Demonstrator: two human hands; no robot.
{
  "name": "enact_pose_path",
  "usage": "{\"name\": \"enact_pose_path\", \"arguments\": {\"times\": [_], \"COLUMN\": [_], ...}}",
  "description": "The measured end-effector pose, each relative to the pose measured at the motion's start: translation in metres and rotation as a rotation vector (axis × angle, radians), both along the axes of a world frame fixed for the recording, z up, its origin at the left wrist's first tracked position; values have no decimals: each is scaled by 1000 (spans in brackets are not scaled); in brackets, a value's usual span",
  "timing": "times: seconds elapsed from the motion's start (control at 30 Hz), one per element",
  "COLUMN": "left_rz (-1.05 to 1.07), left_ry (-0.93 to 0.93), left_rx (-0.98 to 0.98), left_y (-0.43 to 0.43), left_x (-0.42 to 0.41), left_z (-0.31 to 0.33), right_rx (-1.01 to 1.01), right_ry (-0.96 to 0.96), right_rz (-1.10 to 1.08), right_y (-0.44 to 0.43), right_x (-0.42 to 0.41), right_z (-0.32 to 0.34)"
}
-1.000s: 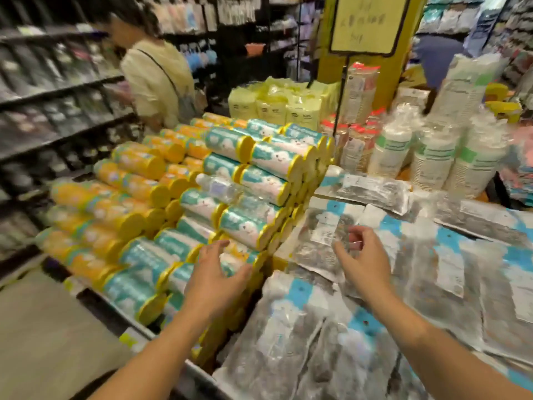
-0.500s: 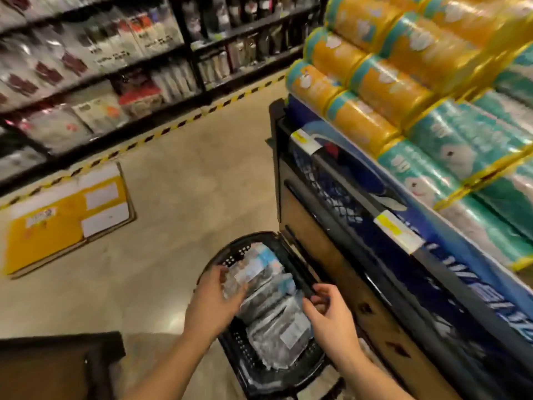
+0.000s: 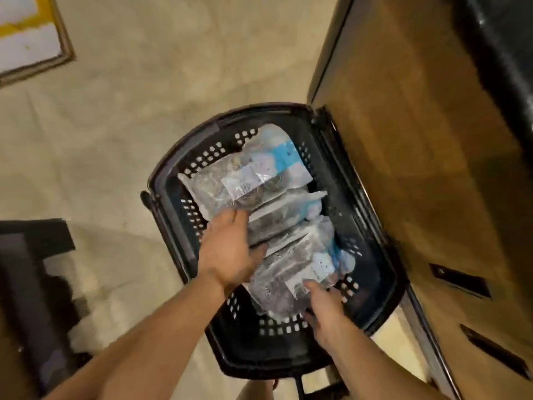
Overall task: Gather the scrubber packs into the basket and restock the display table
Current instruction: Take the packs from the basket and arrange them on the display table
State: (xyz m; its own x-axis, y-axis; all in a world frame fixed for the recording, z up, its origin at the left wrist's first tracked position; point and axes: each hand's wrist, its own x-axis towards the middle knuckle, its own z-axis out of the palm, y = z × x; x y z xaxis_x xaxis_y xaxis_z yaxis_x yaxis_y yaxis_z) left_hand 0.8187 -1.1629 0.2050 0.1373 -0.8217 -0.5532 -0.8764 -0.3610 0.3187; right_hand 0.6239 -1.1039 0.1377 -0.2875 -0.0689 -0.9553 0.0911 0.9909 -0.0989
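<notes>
As left hand (image 3: 227, 249), right hand (image 3: 326, 308) grip — crinkly scrubber packs (image 3: 245, 183) fill perforated basket (image 3: 372, 226).

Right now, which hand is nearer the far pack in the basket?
Left. The left hand touches the near edge of the far pack; the right hand is further back, on the nearest pack.

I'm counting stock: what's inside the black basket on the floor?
The black basket holds overlapping clear scrubber packs with blue-and-white labels; at least three show. The left hand and right hand cover parts of the stack, so anything beneath is hidden.
</notes>
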Motion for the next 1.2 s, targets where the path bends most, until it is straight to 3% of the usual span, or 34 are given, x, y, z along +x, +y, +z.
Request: {"name": "enact_pose_path", "arguments": {"times": [0.2, 0.43, 0.63, 0.8, 0.97, 1.2], "left_rz": [-19, -68, 8, 107, 286, 517], "left_ry": [-94, -168, -28, 48, 159, 440], "left_rx": [117, 155, 157, 81, -10, -272], "left_y": [-23, -29, -21, -7, 10, 18], "left_x": [-21, -21, -21, -12, 15, 41], "left_z": [-50, -66, -43, 13, 86, 257], "right_rx": [146, 103, -6, -146, -397, -694], "right_ry": [50, -70, -26, -28, -70, -125], "right_rz": [-44, -123, -201, -168, 21, 144], "right_y": [-5, -6, -1, 1, -7, -28], "right_x": [3, 3, -1, 11, 10, 12], "right_z": [-42, -53, -36, 18, 109, 286]}}
